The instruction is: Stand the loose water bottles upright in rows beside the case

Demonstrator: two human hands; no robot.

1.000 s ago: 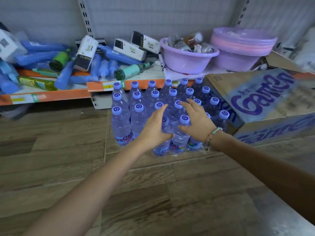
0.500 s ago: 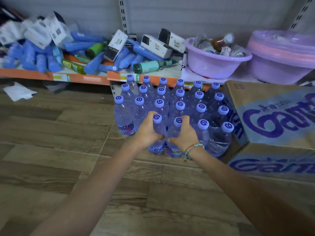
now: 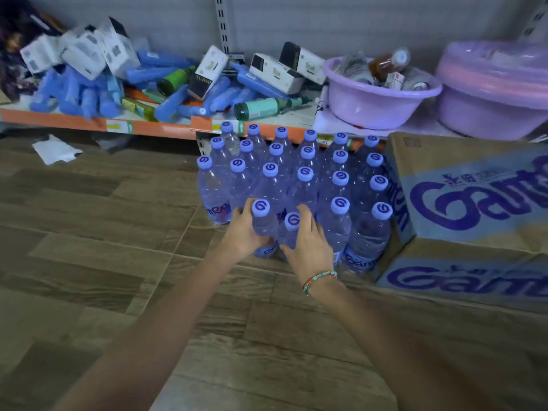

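your left hand (image 3: 241, 232) grips one front bottle (image 3: 262, 223), your right hand (image 3: 308, 247) curls round its neighbour (image 3: 290, 232), both upright in rows beside the case (image 3: 462, 209).

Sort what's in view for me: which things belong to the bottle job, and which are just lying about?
Job: left hand and right hand each gripping a front bottle; standing rows; cardboard case.

Lying about: shelf clutter, lilac basin, stacked basins, paper scrap.

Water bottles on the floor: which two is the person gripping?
The two nearest the camera: left hand grips the left front bottle, right hand the right front bottle. All others stand untouched beside the case.
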